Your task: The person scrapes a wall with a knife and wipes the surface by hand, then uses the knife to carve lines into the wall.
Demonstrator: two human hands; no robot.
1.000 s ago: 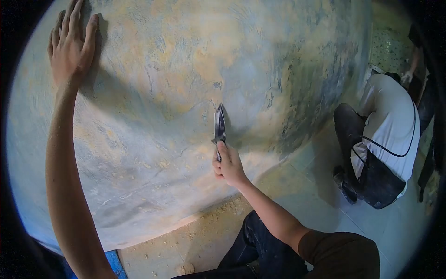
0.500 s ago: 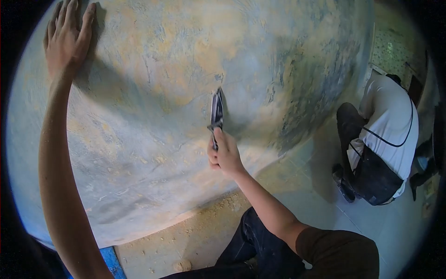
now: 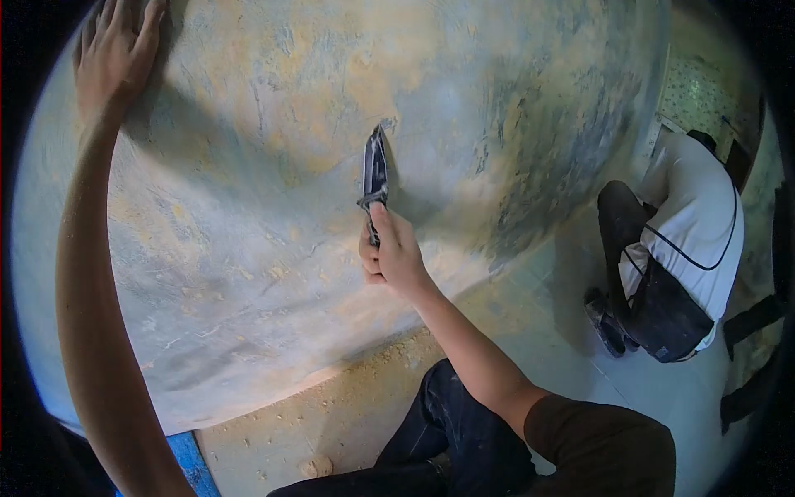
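Observation:
A knife (image 3: 375, 164) with a dark, pointed blade is held by its handle in my right hand (image 3: 396, 251), the thumb along the handle and the fingers wrapped round it. Its tip points up at a small dark mark on a large rounded surface (image 3: 273, 157), mottled grey-blue and yellow with rough, scratched patches. Up at the left, my left hand (image 3: 118, 58) rests on this same surface with fingers stretched out; some fingertips run out of the top of the view. The blade throws a shadow to its right.
At the right a person (image 3: 687, 224) in a white top crouches on the tiled floor (image 3: 571, 348), a dark bag (image 3: 669, 319) at the back. Yellowish crumbs and a round lump (image 3: 316, 466) lie below the surface. A blue object (image 3: 192, 464) sits at the lower left.
My right hand and the knife have moved up and slightly left along the surface. My left hand appears slightly higher and further left. Dark limbs have come further into view at the right edge.

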